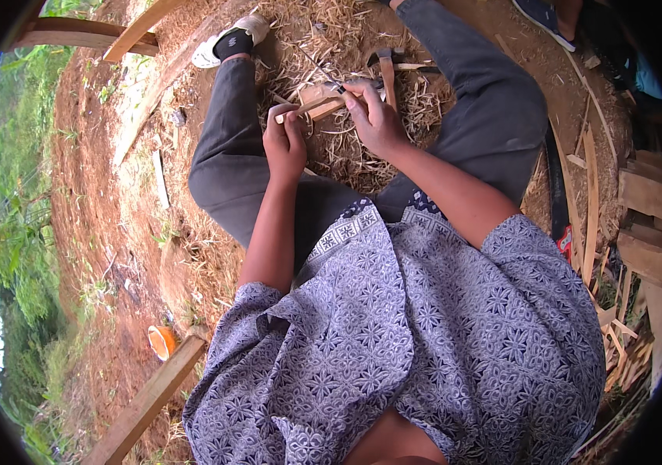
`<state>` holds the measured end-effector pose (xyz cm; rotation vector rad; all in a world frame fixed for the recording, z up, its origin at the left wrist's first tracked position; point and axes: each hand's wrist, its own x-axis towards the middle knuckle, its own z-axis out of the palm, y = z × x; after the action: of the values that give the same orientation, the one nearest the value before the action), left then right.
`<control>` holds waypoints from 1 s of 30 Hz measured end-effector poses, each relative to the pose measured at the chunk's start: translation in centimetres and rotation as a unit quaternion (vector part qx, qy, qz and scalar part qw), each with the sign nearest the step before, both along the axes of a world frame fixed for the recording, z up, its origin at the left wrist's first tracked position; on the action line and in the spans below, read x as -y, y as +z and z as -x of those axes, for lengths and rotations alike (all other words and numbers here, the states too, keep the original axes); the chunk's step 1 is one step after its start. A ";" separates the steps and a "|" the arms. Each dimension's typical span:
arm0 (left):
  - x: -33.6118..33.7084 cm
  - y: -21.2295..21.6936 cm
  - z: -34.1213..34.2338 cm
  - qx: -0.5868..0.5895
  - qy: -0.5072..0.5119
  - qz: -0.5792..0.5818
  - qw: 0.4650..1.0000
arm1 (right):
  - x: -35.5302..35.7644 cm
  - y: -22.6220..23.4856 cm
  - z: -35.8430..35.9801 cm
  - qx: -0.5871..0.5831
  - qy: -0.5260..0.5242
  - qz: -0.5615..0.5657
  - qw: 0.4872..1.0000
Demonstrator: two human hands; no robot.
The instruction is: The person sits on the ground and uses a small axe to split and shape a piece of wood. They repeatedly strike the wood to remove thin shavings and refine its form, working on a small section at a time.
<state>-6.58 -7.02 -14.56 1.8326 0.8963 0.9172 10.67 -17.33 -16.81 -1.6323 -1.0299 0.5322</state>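
Observation:
My left hand (284, 147) is closed round the near end of a narrow wood strip (311, 105), which slants up to the right. At the strip's other end, my right hand (377, 122) is closed on a slim tool (335, 85) with a thin dark shaft pointing to the upper left. Its grip is mostly hidden by the fingers, and I cannot make out its exact kind. Below the strip lies a pale wooden block (329, 110) on the ground. Just beyond my right hand is a hammer-like tool (388, 77) with a dark head and a wooden handle.
Wood shavings (338, 155) cover the ground between my spread legs. Stacked wood pieces (644, 221) and long strips stand at the right. Another person's shoe (544, 22) shows at the upper right. A timber beam (149, 399) and an orange object (163, 342) lie lower left.

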 end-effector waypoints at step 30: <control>-0.1 0.9 -0.2 -0.031 0.009 -0.014 0.999 | 0.4 -2.8 -0.6 0.034 0.024 0.182 0.982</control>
<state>-6.34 -6.93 -13.70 1.8892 0.9444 0.8914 11.26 -17.76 -19.60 -1.9615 -1.0695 0.7333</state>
